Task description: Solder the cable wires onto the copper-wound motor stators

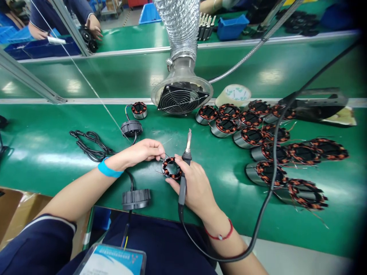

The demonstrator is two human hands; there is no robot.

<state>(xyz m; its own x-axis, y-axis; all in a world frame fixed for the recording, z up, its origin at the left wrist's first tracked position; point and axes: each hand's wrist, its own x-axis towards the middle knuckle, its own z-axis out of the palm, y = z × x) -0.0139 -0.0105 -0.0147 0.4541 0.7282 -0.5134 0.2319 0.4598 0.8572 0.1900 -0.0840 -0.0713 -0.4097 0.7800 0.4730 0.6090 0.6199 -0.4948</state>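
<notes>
My left hand [149,150], with a blue band on the wrist, pinches a thin wire at the upper left edge of a copper-wound stator [172,168]. Around the right side of that stator are the thumb and fingers of my right hand [193,181]. A soldering iron [184,179] also lies in my right hand, its metal tip pointing up and away from me. Black round housings with cables stand to the left, one [136,199] near the table's front edge and another [131,128] farther back, beside a second stator [139,110].
A fume hose with a fan [180,100] hangs above the back middle. Several stators [249,136] and a tape roll [233,94] stand right. The iron's black cord [273,168] loops across the right. A coiled cable [93,145] lies left. Another person's hands [94,27] show behind.
</notes>
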